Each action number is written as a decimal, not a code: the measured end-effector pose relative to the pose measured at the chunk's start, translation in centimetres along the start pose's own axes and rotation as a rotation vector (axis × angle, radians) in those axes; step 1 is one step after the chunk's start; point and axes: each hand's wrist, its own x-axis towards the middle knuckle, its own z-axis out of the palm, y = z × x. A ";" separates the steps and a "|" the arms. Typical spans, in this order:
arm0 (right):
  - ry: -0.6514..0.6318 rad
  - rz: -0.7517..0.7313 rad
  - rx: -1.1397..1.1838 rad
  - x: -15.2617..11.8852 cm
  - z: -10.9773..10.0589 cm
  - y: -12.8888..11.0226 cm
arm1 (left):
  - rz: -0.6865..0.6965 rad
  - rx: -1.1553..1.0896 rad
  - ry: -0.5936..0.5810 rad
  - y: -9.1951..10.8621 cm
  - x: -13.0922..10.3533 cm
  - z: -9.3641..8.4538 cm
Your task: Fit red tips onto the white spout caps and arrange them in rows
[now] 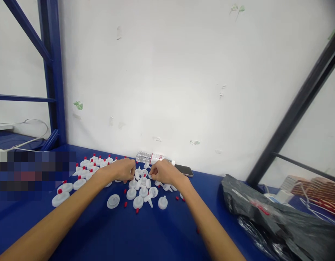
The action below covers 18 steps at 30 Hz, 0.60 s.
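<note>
Fingers curled together, my left hand (124, 169) reaches over the left side of a loose pile of white plastic nozzle caps (143, 192); anything in its grip is hidden. At the pile's far right side is my right hand (163, 171), closed in a pinch. A bit of white plastic shows by its fingertips, but I cannot tell whether it is gripped. Small red tips (125, 204) lie scattered around the pile. Left of my left forearm, several white nozzle caps with red tips (79, 183) stand upright in rows. One round white cap (113, 201) lies apart, underside up.
Against the wall lie a clear plastic bottle (144, 157) and a phone (184, 170). A grey plastic bag (268, 214) covers the right of the blue table (124, 239). Blue frame posts (55, 72) rise at left, a dark slanted post (292, 108) at right.
</note>
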 end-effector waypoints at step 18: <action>0.039 -0.012 0.000 0.5 0.6 1.7 | -0.003 0.137 0.044 1.0 -0.1 -0.2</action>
